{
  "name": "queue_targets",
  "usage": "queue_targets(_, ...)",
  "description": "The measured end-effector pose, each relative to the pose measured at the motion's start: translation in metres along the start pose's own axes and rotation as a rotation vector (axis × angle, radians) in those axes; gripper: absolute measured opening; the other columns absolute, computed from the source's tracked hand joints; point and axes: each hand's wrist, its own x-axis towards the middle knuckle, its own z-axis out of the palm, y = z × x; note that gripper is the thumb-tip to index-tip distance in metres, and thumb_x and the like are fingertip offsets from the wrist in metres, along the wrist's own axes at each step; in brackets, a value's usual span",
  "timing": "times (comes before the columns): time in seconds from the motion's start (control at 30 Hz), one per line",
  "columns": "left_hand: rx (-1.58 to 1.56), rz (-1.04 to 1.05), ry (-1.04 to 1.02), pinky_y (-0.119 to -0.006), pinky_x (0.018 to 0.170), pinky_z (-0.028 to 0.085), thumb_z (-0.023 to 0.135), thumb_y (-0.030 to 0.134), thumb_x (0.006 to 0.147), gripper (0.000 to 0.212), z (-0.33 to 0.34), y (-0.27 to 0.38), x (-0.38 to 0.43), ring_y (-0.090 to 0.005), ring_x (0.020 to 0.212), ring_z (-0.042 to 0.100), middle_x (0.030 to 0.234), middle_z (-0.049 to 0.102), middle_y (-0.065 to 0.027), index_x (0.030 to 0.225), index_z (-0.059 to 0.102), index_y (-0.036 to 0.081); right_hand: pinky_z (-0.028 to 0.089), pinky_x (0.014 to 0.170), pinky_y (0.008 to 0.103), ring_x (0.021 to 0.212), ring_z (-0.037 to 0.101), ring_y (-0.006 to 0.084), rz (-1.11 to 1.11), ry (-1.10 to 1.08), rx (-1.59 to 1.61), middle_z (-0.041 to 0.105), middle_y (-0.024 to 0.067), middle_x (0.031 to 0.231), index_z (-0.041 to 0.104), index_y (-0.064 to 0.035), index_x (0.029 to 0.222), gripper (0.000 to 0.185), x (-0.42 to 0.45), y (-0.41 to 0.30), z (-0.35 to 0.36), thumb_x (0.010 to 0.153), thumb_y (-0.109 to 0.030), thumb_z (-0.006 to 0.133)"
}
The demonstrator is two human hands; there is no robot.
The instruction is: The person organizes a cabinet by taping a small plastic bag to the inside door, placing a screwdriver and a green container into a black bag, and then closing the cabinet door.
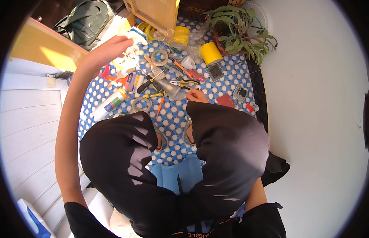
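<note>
My left hand (122, 46) is stretched out to the upper left in strong sunlight, its fingers closed around a small white and teal object (138, 34) whose kind is lost in the glare. Partly behind my knee, my right hand (197, 96) has curled fingers at the end of a clear plastic tube-shaped container (170, 89); whether they grip it is unclear. A black-handled screwdriver (145, 84) lies beside that container. Pliers with black and yellow handles (189, 81) rest just above my right hand. Left of the screwdriver are an orange-handled scraper (122, 80) and a boxed item (134, 82).
Tape rolls (159, 57), a yellow roll (211, 53), a white tube (110, 104) and a red sanding sheet (224, 101) lie on the mosaic floor (172, 114). A potted plant (235, 32) stands upper right, by the white wall (315, 89). A wooden door (154, 13) juts in above.
</note>
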Motion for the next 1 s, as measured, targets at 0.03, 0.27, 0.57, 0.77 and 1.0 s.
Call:
queue_targets(0.03, -0.092, 0.023, 0.123, -0.029, 0.088, 0.046, 0.052, 0.032, 0.097, 0.046, 0.009, -0.020, 0.012, -0.0130, 0.100, 0.060, 0.120, 0.064, -0.0033, 0.137, 0.056, 0.010, 0.035, 0.054, 0.0234, 0.061, 0.042, 0.0047, 0.034, 0.004, -0.038, 0.048, -0.0052, 0.068, 0.054, -0.0064, 0.082, 0.016, 0.018, 0.005, 0.002, 0.094, -0.014, 0.062)
queue_targets(0.27, -0.346, 0.030, -0.128, -0.024, 0.075, 0.045, 0.060, 0.022, 0.096, 0.024, 0.118, -0.151, 0.045, -0.0091, 0.090, 0.057, 0.100, 0.062, 0.0013, 0.117, 0.062, 0.011, 0.039, 0.058, 0.0197, 0.066, 0.049, 0.0041, -0.220, 0.025, -0.243, 0.053, -0.0035, 0.078, 0.057, -0.0051, 0.091, 0.006, 0.065, 0.017, 0.019, 0.094, -0.009, 0.062)
queue_targets(0.57, -0.084, 0.311, 0.305, -0.037, 0.092, 0.043, 0.071, 0.007, 0.080, 0.037, 0.191, -0.179, 0.066, -0.0288, 0.106, 0.054, 0.109, 0.054, -0.0106, 0.115, 0.058, 0.009, 0.047, 0.070, 0.0330, 0.082, 0.052, 0.0194, -0.572, 0.367, -0.753, 0.047, 0.0119, 0.109, 0.048, -0.0043, 0.119, 0.050, 0.121, -0.012, -0.030, 0.078, -0.011, 0.076)
queue_targets(0.77, -0.051, 0.287, 0.308, -0.036, 0.093, 0.043, 0.067, 0.004, 0.082, 0.032, 0.199, -0.157, 0.050, -0.0287, 0.107, 0.055, 0.110, 0.054, -0.0112, 0.113, 0.057, 0.005, 0.042, 0.094, 0.0415, 0.111, 0.049, 0.0338, -0.619, 0.400, -0.879, 0.048, 0.0171, 0.117, 0.045, -0.0020, 0.131, 0.071, 0.166, -0.001, -0.045, 0.074, -0.021, 0.083)
queue_targets(1.0, -0.249, 0.214, -0.007, -0.033, 0.086, 0.047, 0.065, 0.006, 0.087, 0.030, 0.211, -0.147, 0.037, -0.0200, 0.103, 0.058, 0.108, 0.054, -0.0075, 0.115, 0.056, 0.007, 0.046, 0.089, 0.0372, 0.102, 0.055, 0.0255, -0.563, 0.276, -0.554, 0.054, 0.0128, 0.111, 0.049, -0.0018, 0.123, 0.059, 0.180, -0.003, -0.040, 0.077, -0.019, 0.082)
